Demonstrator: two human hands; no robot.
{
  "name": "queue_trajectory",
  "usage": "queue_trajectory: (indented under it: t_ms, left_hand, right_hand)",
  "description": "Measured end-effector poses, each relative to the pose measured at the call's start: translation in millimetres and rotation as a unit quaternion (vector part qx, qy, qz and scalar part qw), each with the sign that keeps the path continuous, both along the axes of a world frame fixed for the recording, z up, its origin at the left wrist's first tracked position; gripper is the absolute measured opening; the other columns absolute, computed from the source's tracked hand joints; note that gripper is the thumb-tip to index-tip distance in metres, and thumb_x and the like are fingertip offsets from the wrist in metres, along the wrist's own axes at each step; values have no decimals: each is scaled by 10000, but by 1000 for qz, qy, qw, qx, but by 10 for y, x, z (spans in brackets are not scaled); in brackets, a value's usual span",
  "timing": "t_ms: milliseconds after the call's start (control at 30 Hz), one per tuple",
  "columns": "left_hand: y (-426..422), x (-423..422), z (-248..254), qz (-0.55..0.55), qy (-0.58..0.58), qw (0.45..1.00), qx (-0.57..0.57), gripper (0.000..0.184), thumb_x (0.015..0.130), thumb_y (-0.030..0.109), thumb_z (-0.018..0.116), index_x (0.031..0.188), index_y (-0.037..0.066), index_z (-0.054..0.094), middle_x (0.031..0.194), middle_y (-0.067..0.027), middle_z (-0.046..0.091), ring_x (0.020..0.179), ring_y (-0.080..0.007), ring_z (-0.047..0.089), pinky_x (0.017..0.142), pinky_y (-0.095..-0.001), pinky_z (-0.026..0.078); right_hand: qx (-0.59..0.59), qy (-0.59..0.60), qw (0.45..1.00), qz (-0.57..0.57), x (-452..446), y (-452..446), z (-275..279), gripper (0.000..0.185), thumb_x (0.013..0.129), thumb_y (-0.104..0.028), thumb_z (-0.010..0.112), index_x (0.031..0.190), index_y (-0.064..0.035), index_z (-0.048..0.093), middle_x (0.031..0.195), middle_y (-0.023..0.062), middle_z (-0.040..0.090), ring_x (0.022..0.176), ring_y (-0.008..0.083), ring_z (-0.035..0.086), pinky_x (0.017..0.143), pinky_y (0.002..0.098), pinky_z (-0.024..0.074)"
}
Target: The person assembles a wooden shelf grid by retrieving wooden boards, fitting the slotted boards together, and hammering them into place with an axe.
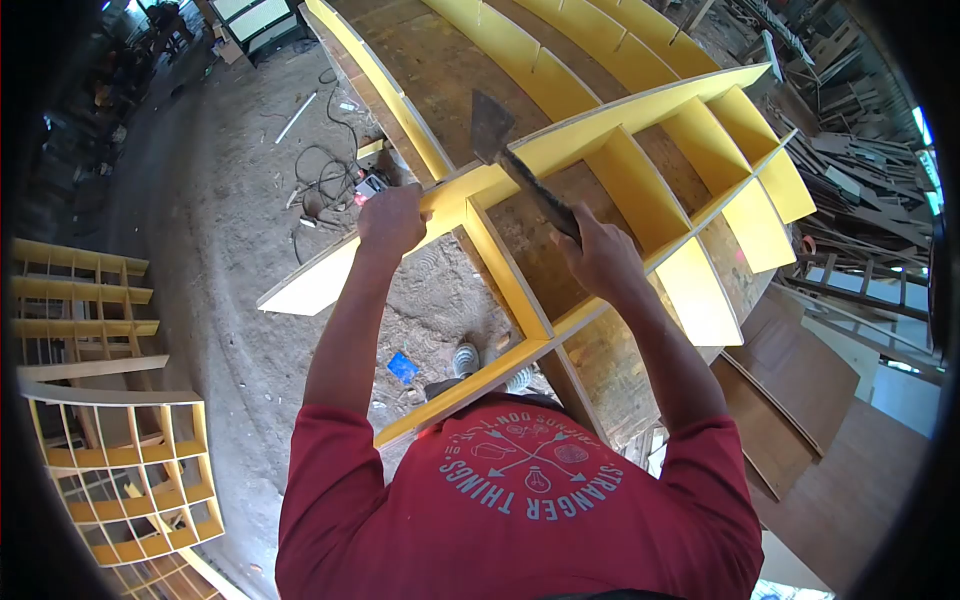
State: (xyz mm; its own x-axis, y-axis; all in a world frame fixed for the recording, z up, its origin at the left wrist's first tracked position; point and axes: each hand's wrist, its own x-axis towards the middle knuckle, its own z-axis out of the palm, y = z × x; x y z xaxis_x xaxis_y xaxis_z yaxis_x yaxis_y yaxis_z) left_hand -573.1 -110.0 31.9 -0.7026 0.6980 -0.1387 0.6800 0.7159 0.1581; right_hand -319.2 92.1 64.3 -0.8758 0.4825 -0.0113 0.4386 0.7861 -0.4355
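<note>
My right hand (602, 252) is closed around the dark handle of a hatchet-like tool (540, 192), whose flat, wide head points up and away over the long curved yellow board. My left hand (393, 220) grips the edge of that yellow board (450, 197), left of the tool. The board belongs to a yellow slatted wooden frame (507, 272) with crossing pieces, which surrounds the place where I stand. Beneath the frame lies a brown wooden tabletop (560, 205).
Cables (325, 175) and a small power tool (372, 186) lie near the table's left edge. A blue piece (403, 367) is on the dusty floor by my shoes. More yellow frames (130, 455) stand at the left; brown panels (790, 370) and scrap wood (850, 150) are at the right.
</note>
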Motion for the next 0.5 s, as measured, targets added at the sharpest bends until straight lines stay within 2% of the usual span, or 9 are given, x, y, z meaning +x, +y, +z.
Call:
queue_trajectory:
  t_ms: [33, 200, 233, 267, 367, 500]
  left_hand:
    - [7, -27, -15, 1, 4, 1000, 3, 315, 900, 324, 795, 1091, 81, 733, 1041, -191, 769, 1033, -377, 746, 869, -503, 585]
    - [-21, -41, -67, -3, 21, 1000, 22, 336, 899, 338, 794, 1116, 91, 725, 1054, -182, 765, 1007, -382, 747, 854, -508, 586]
    - [-30, -53, -83, 3, 13, 1000, 18, 335, 900, 337, 793, 1118, 93, 724, 1056, -180, 764, 1009, -381, 747, 852, -506, 587]
    - [-22, -60, -87, 8, 7, 1000, 15, 334, 902, 336, 793, 1121, 95, 723, 1059, -177, 764, 1011, -379, 747, 850, -503, 589]
    - [3, -36, -47, 27, -9, 999, 24, 331, 904, 343, 792, 1100, 90, 709, 1029, -191, 768, 1015, -397, 744, 872, -525, 578]
    - [-18, -42, -97, 13, 12, 999, 40, 318, 907, 345, 792, 1071, 87, 704, 997, -196, 772, 1005, -408, 745, 872, -534, 578]
  right_hand:
    - [-2, 7, 1000, -3, -27, -10, 108, 378, 1038, -347, 627, 1245, -44, 538, 873, 232, 736, 814, 459, 724, 721, 574, 536]
    - [-54, 198, 978, -30, -105, -245, 571, 324, 1021, -275, 669, 1216, -50, 542, 806, 203, 712, 759, 457, 714, 671, 557, 532]
    - [-67, 234, 969, -41, -146, -257, 598, 319, 1016, -263, 678, 1212, -53, 540, 796, 199, 706, 747, 459, 710, 661, 555, 530]
    - [-53, 252, 965, -43, -167, -226, 428, 338, 1028, -307, 656, 1219, -56, 536, 812, 210, 715, 738, 477, 705, 649, 567, 533]
    - [23, -17, 999, -23, -66, -40, -63, 379, 1040, -351, 625, 1246, -48, 530, 853, 233, 727, 796, 482, 714, 705, 577, 545]
    - [3, -20, 1000, -23, -138, -37, -72, 373, 1048, -379, 597, 1209, -47, 547, 901, 262, 732, 876, 487, 715, 788, 593, 539]
